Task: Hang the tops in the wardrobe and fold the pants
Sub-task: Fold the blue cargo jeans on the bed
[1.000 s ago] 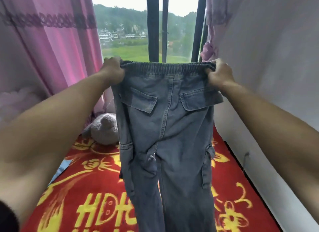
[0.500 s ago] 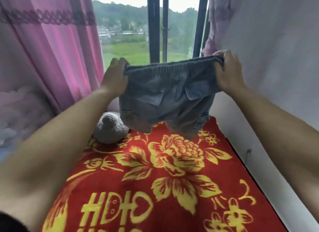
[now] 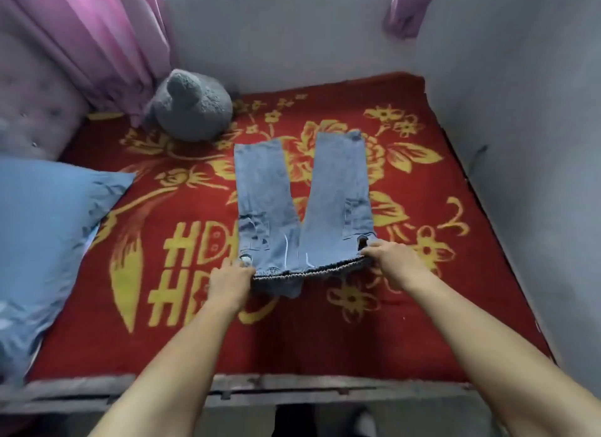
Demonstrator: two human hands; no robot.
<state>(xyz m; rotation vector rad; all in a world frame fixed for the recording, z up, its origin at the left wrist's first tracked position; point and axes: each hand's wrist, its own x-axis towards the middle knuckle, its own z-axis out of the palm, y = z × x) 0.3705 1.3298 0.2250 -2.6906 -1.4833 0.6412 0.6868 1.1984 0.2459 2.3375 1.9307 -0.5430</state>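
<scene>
Everything here sits on the red blanket (image 3: 325, 332) with the yellow flowers, so I'll place stuff off that. A blue pillow (image 3: 48, 228) lies over the blanket's left edge, and a pink curtain (image 3: 97, 39) hangs above its far left corner. A grey plush toy (image 3: 192, 108) sits on that same far left corner. The left hand (image 3: 229, 283) is over the middle of the blanket, fingers curled and pinching the left end of the waistband. The jeans (image 3: 335, 192) are spread out mid-blanket, with the legs flat in a V toward the blanket's far edge and the waistband at the near end. The right hand (image 3: 393, 264) grips the waistband's right end, fingers curled over it. A grey wall (image 3: 520, 111) runs along the blanket's right edge.
</scene>
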